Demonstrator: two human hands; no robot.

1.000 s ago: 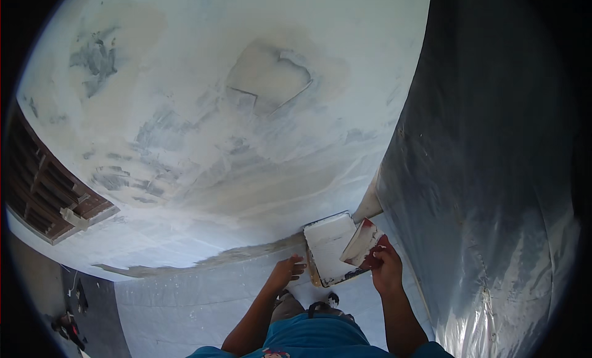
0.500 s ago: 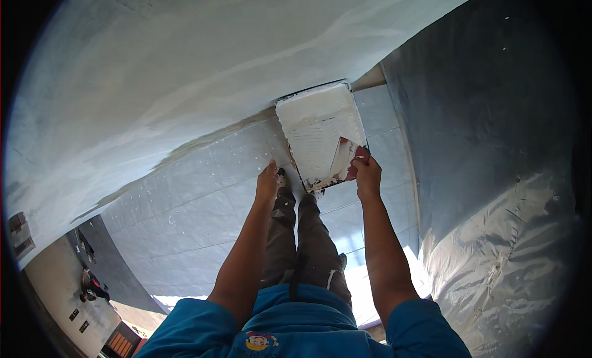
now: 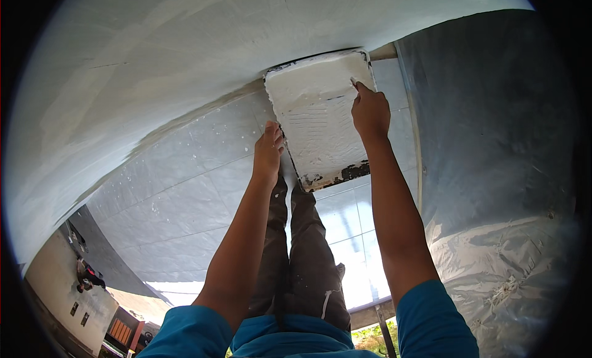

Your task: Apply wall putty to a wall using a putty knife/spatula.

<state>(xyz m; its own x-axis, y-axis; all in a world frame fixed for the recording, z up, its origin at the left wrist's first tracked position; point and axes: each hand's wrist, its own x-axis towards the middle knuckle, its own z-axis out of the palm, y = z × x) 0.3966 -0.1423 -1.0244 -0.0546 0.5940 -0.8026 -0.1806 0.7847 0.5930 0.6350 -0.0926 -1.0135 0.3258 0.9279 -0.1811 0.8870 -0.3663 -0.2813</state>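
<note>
A wide tray point(image 3: 314, 124) full of white paste, with paste-smeared dark edges, lies at the foot of a pale plastered wall point(image 3: 154, 56). My right hand point(image 3: 370, 114) is over the tray's back right part, closed on a scraper point(image 3: 355, 82) that is mostly hidden behind the fingers. My left hand point(image 3: 268, 150) is open at the tray's left edge, fingers loosely extended; whether they touch the rim I cannot tell.
Dark plastic sheeting point(image 3: 487, 142) covers the right side, crumpled lower down. Pale square tiles point(image 3: 172, 179) speckled with white surround my legs point(image 3: 305, 259). A person point(image 3: 89, 275) in dark clothing is at the far lower left. A railing post point(image 3: 385, 330) shows below.
The view has tilted down from the wall to tray and legs. My right hand with the scraper has moved from the tray's near right corner toward its back. My left hand stays by the left edge.
</note>
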